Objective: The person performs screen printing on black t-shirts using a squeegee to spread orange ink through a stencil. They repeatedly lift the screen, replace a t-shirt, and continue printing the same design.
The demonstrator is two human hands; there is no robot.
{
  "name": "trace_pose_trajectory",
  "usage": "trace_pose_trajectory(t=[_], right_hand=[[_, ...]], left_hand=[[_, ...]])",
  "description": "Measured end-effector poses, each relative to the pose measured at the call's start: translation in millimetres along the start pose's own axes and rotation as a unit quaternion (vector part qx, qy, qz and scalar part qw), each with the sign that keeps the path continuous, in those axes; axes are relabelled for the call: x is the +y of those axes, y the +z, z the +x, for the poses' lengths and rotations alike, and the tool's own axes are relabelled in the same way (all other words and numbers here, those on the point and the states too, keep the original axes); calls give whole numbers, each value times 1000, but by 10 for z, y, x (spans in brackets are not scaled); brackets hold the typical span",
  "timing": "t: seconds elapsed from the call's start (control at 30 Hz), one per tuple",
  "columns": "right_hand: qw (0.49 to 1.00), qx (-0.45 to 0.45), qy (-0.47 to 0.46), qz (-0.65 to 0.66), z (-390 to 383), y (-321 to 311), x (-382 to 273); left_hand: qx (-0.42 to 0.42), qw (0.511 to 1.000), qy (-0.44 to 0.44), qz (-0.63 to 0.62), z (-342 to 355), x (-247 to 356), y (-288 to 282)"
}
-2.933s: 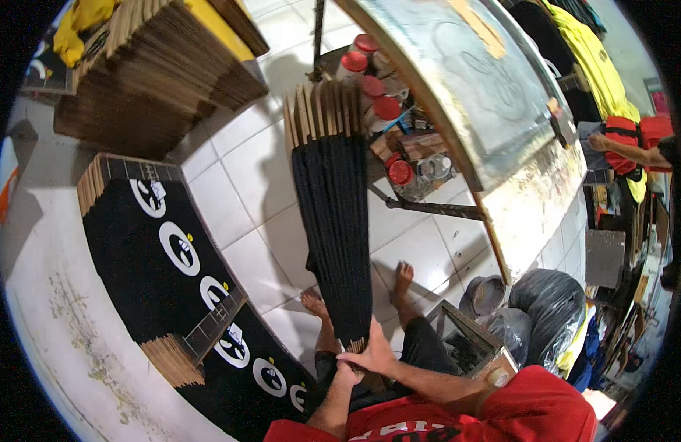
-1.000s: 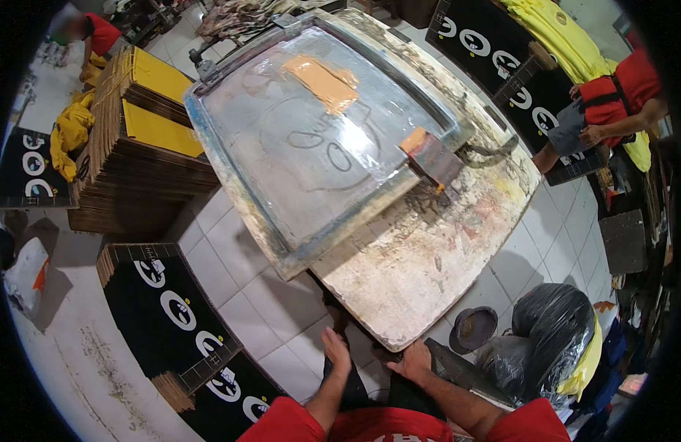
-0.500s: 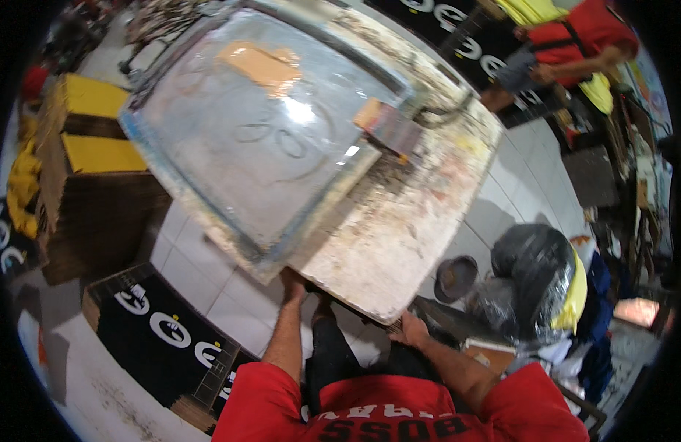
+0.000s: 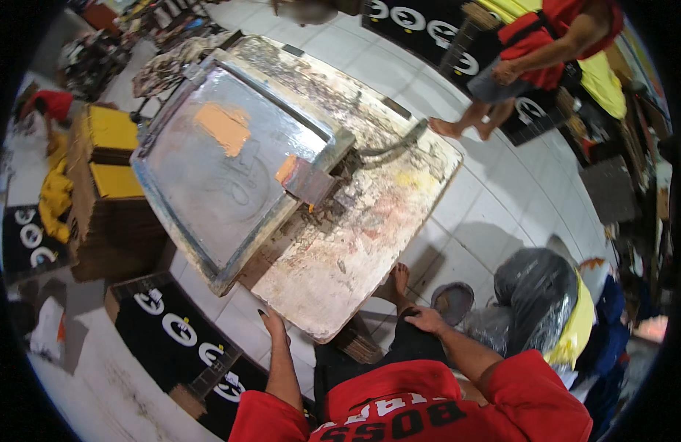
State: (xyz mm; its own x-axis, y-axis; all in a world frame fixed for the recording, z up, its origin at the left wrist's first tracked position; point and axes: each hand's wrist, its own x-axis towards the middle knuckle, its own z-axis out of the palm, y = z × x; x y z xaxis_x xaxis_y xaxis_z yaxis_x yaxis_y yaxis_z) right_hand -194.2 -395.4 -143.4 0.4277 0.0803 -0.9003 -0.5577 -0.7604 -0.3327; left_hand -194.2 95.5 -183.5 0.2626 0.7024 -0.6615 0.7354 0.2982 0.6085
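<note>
A silk-screen printing frame (image 4: 208, 184) lies tilted on a worn, paint-stained white tabletop (image 4: 355, 265). Orange ink (image 4: 221, 127) is smeared over its grey mesh. At the frame's right side rests a squeegee (image 4: 308, 183) with orange ink at one end. My left hand (image 4: 274, 325) is just off the table's near left edge, fingers apart and holding nothing. To the right of the near corner, my right hand (image 4: 427, 320) is above my leg, away from the table, its fingers loosely stretched and nothing seen in it.
Black printed panels (image 4: 171, 324) lie at lower left, beside stacked brown boards (image 4: 116, 228) with yellow tops. At right sit black plastic bags (image 4: 535, 295) and a round grey container (image 4: 452, 302). A person in red (image 4: 561, 37) stands at the far right; another red sleeve (image 4: 55, 104) shows at far left.
The tabletop and frame now appear farther left and turned slightly. Both my hands have come off the table's near edge. The person at far right has shifted a little.
</note>
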Motion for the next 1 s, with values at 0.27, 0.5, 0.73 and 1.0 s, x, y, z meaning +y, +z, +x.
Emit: trace_pose_trajectory(t=[0.27, 0.5, 0.73, 1.0], right_hand=[[983, 170, 73, -10, 580, -1697, 1801], [991, 89, 81, 63, 926, -2035, 1832], [994, 61, 1, -94, 1173, -2281, 815], [978, 152, 31, -140, 1383, -3702, 503]], left_hand=[[98, 982, 4, -161, -1570, 639, 333], [270, 943, 107, 160, -1729, 829, 763], [343, 899, 170, 212, -1991, 1167, 848], [-24, 913, 229, -336, -2448, 2380, 1847]])
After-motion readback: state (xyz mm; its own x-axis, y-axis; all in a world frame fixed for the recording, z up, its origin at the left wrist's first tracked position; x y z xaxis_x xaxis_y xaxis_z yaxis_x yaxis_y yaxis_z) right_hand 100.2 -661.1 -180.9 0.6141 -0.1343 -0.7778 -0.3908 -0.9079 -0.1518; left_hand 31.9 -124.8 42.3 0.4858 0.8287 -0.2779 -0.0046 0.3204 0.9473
